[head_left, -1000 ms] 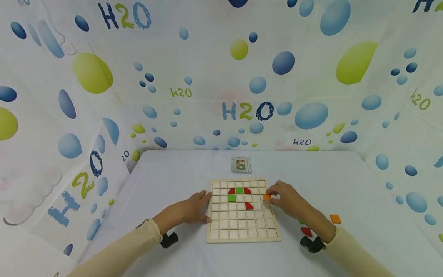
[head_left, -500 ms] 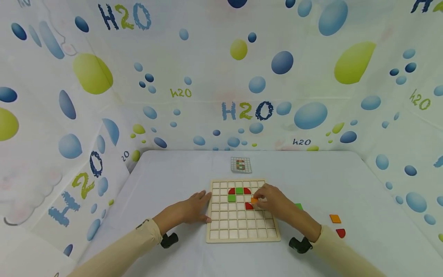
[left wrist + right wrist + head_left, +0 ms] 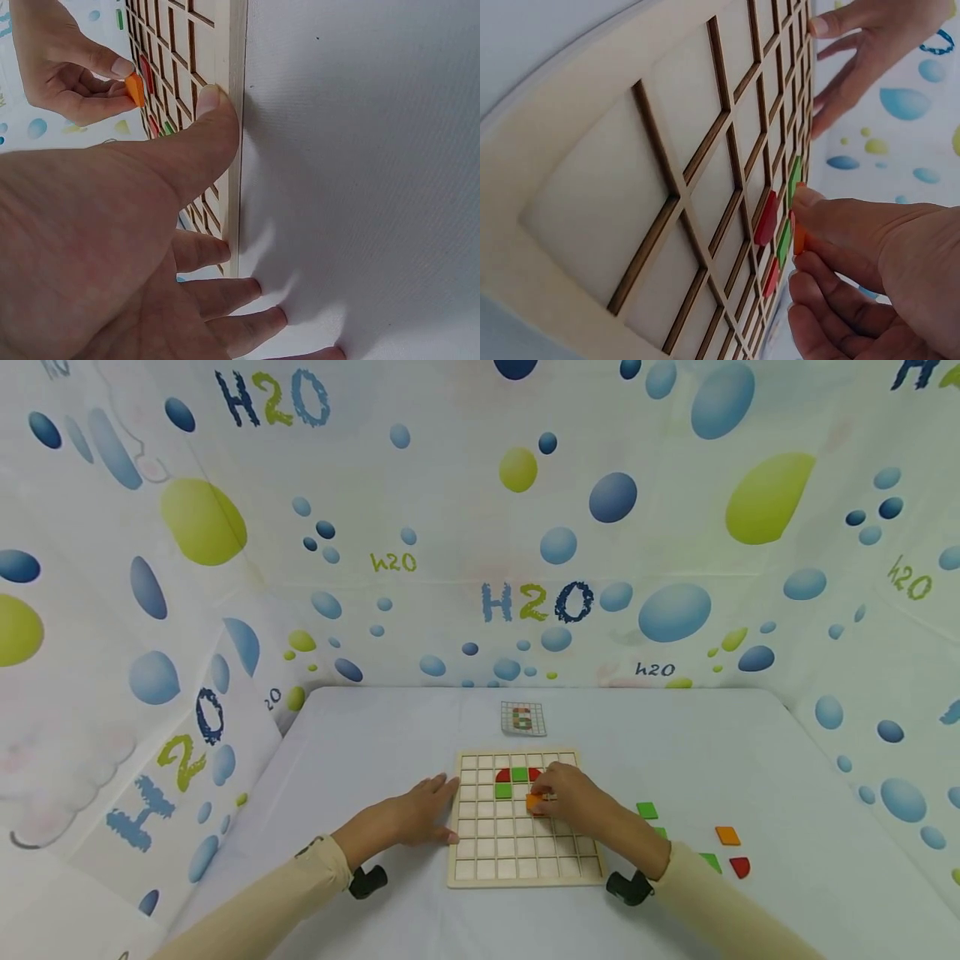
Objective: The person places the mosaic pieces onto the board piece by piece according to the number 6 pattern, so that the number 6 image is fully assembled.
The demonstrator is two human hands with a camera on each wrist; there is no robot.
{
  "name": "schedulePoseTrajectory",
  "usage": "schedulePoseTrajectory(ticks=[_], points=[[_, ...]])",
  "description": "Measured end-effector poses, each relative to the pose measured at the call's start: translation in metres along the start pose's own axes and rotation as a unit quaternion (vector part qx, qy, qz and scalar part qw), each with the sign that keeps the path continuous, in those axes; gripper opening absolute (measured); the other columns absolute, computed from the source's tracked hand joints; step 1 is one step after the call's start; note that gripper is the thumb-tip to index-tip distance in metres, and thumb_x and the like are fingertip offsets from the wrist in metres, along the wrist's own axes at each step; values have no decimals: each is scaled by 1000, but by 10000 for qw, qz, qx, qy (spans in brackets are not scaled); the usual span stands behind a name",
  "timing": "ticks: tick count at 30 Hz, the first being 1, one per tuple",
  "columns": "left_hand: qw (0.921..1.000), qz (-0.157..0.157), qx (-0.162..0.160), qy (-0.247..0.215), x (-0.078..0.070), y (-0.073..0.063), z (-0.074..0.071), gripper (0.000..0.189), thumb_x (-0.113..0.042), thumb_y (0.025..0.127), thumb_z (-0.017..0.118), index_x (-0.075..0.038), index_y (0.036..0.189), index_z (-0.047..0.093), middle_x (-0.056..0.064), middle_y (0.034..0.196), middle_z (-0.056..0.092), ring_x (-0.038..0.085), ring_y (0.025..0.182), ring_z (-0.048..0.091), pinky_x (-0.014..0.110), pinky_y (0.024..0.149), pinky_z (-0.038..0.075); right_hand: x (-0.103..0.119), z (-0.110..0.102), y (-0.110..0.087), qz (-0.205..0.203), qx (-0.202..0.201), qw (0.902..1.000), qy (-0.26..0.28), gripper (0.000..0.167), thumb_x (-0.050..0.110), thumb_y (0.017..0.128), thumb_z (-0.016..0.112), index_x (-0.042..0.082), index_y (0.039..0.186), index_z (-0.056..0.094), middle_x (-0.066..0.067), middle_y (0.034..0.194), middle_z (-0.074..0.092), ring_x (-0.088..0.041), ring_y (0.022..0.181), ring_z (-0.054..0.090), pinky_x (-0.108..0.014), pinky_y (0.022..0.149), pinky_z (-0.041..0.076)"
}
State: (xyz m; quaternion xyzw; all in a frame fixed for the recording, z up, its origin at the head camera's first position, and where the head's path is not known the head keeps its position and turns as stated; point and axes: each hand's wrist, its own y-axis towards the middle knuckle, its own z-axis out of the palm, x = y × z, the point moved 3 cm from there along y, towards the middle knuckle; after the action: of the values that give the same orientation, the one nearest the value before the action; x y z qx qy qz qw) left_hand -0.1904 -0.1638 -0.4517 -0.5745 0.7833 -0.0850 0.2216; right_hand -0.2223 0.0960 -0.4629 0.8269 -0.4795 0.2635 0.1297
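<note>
A pale wooden grid board lies on the white table. Red quarter-round tiles and green square tiles sit in its upper cells. My right hand pinches an orange square tile between thumb and fingers, low over the board near the red tiles. In the right wrist view the orange tile stands on edge close to a green tile. My left hand is spread at the board's left edge. The left wrist view shows its thumb on the frame and the other fingertips along the side.
A small printed card with a coloured grid pattern lies behind the board. Right of the board are loose tiles: several green ones, an orange square and a red quarter-round. A bubble-print cloth surrounds the table.
My right hand has carried the orange tile leftward from the board's right edge to above its middle columns. More loose tiles show on the right as the arm shifted. My left hand has stayed put.
</note>
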Motion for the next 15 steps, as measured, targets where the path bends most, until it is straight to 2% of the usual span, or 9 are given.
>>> schedulePoseTrajectory(ticks=[5, 15], points=[[10000, 15, -10, 12, 0, 0, 1, 93, -44, 95, 77, -4, 165, 29, 25, 171, 26, 43, 158, 28, 57, 124, 34, 3, 5, 4, -98, 115, 9998, -116, 16, 17, 91, 85, 8, 103, 78, 2, 98, 64, -14, 93, 57, -38, 87, 57], [10000, -12, 0, 52, 1, 1, 2, 93, -45, 95, 77, -5, 166, 29, 25, 171, 26, 42, 158, 29, 57, 124, 35, 11, 4, 8, -577, 187, 9974, -396, 11, 14, 92, 84, 6, 99, 78, 0, 92, 64, -14, 86, 53, -33, 78, 54]])
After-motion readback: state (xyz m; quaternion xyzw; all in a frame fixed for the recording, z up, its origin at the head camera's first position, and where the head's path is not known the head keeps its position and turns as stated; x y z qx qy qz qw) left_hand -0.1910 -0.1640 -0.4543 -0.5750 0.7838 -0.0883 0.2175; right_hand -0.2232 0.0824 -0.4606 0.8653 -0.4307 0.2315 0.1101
